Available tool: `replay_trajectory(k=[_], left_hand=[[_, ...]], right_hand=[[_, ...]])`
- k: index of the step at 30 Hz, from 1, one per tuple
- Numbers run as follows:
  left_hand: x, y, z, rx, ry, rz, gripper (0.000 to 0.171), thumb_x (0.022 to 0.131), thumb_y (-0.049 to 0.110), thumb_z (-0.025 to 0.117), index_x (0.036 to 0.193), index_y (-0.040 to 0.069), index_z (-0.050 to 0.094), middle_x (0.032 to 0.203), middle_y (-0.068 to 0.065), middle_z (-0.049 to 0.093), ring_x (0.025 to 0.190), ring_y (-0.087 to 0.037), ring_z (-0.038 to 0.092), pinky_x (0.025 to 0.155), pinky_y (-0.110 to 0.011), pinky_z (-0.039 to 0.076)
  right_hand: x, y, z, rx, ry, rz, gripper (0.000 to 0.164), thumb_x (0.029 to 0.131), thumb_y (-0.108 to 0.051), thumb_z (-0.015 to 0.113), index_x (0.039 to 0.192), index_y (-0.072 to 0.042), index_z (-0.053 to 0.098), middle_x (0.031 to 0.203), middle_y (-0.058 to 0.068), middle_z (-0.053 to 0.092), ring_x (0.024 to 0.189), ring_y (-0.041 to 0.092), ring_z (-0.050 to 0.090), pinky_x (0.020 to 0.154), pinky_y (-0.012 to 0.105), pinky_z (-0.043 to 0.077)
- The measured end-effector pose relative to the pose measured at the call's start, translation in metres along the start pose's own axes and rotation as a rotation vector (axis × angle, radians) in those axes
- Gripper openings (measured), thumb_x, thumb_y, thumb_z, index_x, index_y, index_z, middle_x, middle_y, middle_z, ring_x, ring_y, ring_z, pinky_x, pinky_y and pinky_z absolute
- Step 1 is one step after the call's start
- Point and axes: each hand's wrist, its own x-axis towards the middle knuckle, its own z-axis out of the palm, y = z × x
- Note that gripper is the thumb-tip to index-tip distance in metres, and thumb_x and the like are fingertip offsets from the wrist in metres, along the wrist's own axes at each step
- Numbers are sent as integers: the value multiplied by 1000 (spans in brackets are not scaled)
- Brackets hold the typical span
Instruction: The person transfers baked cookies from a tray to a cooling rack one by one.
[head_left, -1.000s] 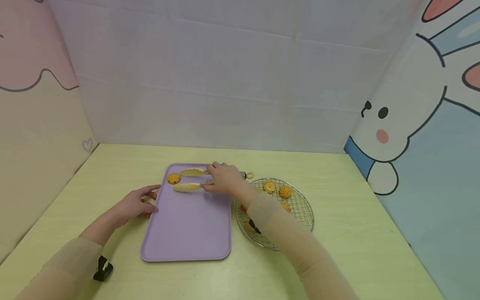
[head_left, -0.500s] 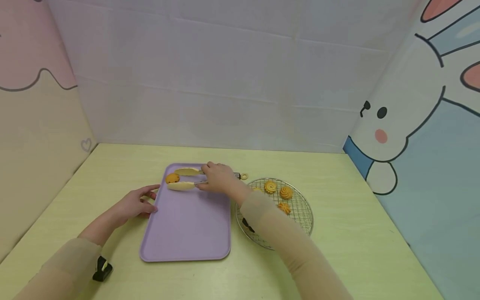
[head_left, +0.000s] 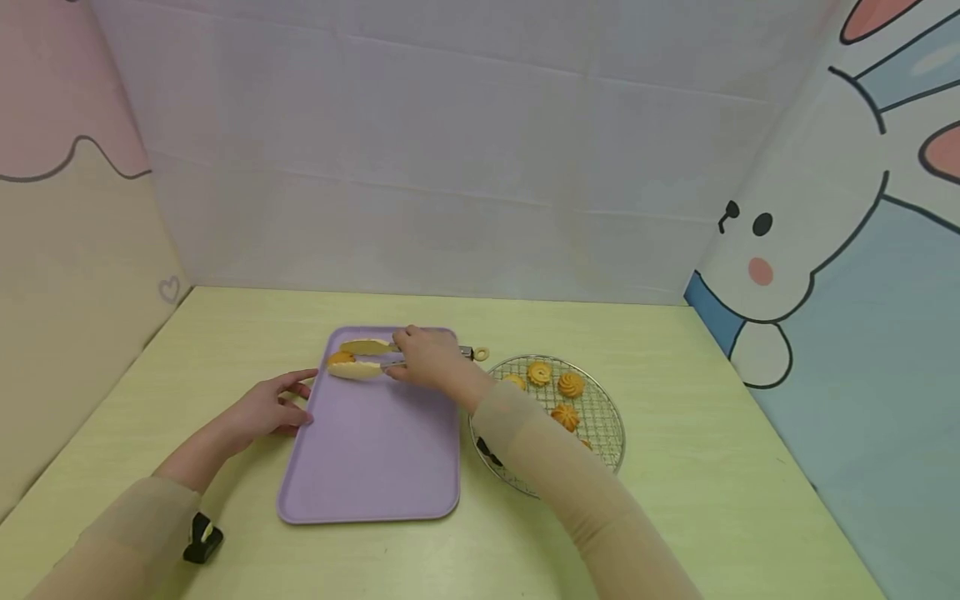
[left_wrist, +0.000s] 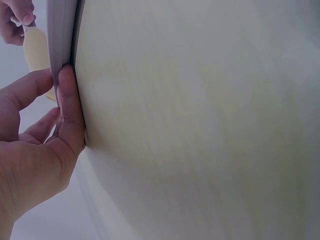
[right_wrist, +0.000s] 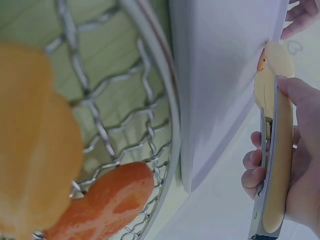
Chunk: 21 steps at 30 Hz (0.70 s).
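Observation:
In the head view, my right hand [head_left: 426, 357] grips a pair of tongs [head_left: 354, 369] with cream-coloured tips and a metal hinge end. The tongs reach over the upper left of a lilac tray [head_left: 375, 467]. A round orange-brown cookie [head_left: 341, 357] lies between their tips, partly hidden; whether both tips touch it I cannot tell. My left hand [head_left: 262, 410] rests its spread fingertips against the tray's left edge. The left wrist view shows those fingers [left_wrist: 70, 100] along the rim. In the right wrist view, fingers and thumb wrap the handle of the tongs [right_wrist: 277, 165].
Right of the tray, a round wire rack [head_left: 611, 417] bears several cookies [head_left: 571, 384], partly hidden under my right forearm. A reddish cookie [right_wrist: 107, 202] shows close up in the right wrist view. A plain wall [head_left: 420, 167] stands behind the pale green table [head_left: 720, 433].
My right hand has shifted left with the tongs, and their tips have moved around the cookie and closer together. The left hand stays at the tray's edge.

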Motion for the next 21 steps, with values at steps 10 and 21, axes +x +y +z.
replay_trajectory(k=[10,21], left_hand=[[-2,2,0,10,0,4,79,83,3,68,148,0,23,121,-22,41,81,-15,54,66,-29,54],[-2,4,0,18,-2,-7,79,83,3,67,148,-1,23,120,-22,41,81,-15,54,66,-28,54]], right_hand=[[-2,5,-4,59,-18,-11,59,92,-60,43,134,-18,45,120,-4,55,101,12,58,80,32,52],[-14,22,-13,129,-5,-7,57,90,-60,47,133,-22,46,118,-5,55,90,12,58,67,30,51]])
